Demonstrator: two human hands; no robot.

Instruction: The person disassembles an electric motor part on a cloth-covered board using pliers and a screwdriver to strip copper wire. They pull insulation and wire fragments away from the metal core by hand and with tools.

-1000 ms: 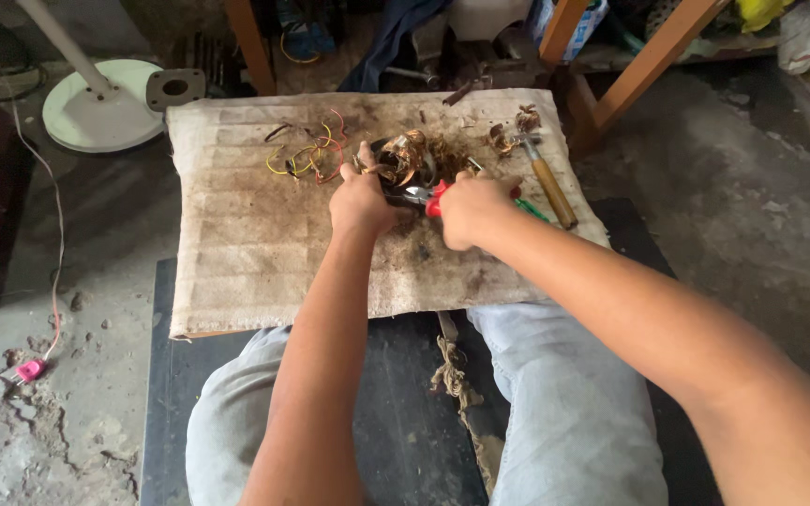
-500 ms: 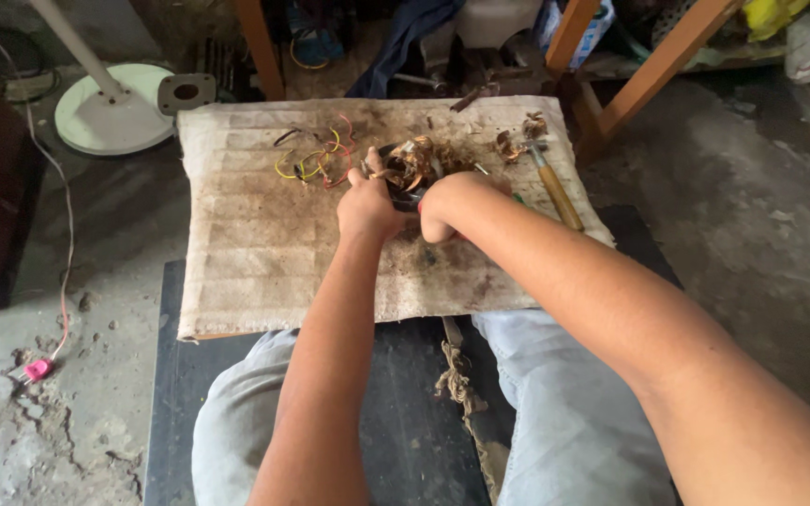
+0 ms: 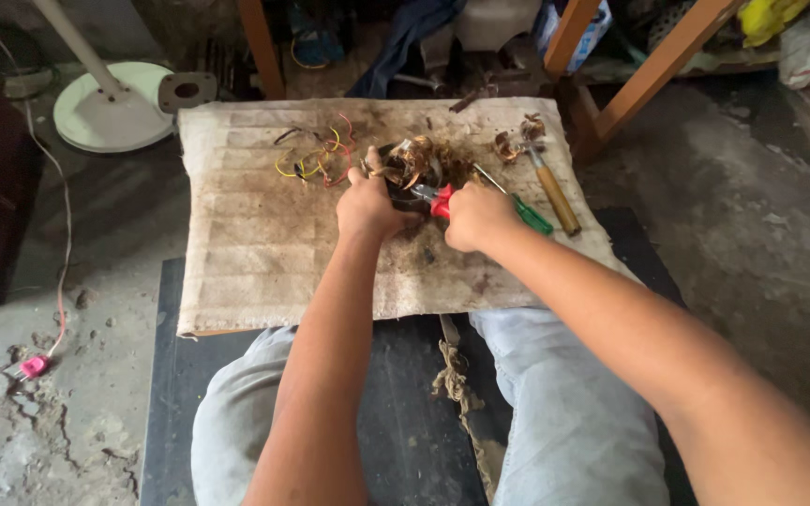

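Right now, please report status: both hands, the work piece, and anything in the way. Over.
Left hand grips the coil. Right hand holds red pliers at it. Hammer and loose wires lie close by.

A: L hand (image 3: 367, 201) pos.?
B: Forearm extended fwd from lower centre; fingers curled, thumb raised, fist closed on something dark, not identified.
A: R hand (image 3: 475, 215)?
B: Arm run in diagonally from lower right, elbow slightly bent. Fist clenched, knuckles up, just beside L hand. Both wrists kept roughly straight.

cracked concrete floor (image 3: 752, 244), wooden legs (image 3: 653, 70)
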